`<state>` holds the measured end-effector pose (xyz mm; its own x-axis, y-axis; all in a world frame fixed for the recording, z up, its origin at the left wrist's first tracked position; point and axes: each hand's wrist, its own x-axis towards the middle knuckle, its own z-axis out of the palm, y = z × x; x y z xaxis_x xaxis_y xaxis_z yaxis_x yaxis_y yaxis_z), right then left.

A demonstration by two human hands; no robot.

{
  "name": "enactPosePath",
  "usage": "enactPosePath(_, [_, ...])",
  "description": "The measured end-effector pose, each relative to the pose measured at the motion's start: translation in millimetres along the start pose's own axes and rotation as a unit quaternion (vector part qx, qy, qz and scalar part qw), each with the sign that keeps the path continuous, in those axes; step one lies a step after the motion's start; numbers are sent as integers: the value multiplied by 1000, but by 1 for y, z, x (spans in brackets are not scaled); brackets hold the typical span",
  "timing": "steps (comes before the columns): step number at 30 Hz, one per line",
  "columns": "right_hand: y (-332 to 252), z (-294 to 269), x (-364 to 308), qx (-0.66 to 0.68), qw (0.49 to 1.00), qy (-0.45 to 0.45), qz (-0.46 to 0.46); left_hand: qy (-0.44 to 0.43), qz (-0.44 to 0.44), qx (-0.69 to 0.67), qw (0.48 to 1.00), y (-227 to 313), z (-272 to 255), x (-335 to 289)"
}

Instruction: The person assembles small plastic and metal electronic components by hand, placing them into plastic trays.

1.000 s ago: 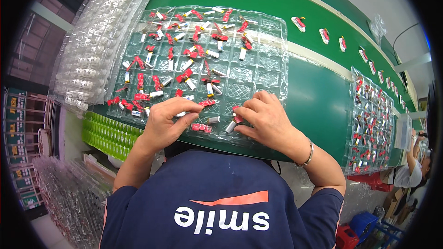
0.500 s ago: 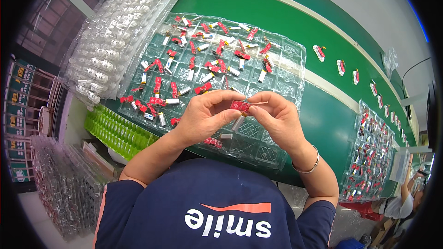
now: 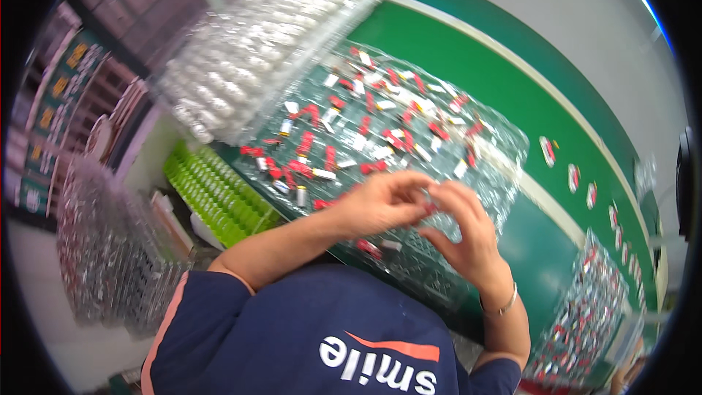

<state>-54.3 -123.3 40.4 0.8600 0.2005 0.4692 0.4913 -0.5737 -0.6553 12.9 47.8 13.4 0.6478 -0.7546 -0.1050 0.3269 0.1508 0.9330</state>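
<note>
Over the near side of a clear plastic tray (image 3: 504, 148), my left hand (image 3: 387, 201) is closed in a pinch. A bit of red shows at its fingertips, part of a small red circuit board (image 3: 430, 208) mostly hidden and blurred. Close beside it on the right, my right hand (image 3: 472, 238) has its thumb and fingers apart in a curve, with nothing visible gripped. Below the hands, a red circuit board (image 3: 368, 249) lies in the tray next to a small silver battery (image 3: 391, 245). Several more red boards with silver batteries fill the tray's far and left parts.
Stacked clear trays of white shells (image 3: 256, 51) stand at the far left. Bright green trays (image 3: 216, 190) sit nearer me, beside more stacked clear trays (image 3: 117, 249). On the right, white pieces (image 3: 574, 177) line the green belt (image 3: 453, 58), and another filled tray (image 3: 581, 314) lies nearby.
My view has turned, so the scene sits tilted. My right thumb has come away from the red board that both hands held, and my right fingers have spread.
</note>
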Motion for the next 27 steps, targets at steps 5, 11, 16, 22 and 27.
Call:
enactPosePath(5, [1,6,-12,-17,996,-69,-55,-54,9,-13,998,-20,-9,-2])
enactPosePath(11, [-5,16,-13,-88,992,-37,-86,-39,9,100,994,-13,-11,-9])
enactPosePath(16, [3,15,-13,-52,998,8,-19,8,177,371,912,28,-43,-11])
enactPosePath(22, [5,13,-15,158,978,45,127,383,200,495,754,144,-181,7])
enactPosePath(27, [15,8,-13,404,870,102,263,476,150,621,605,169,-292,7])
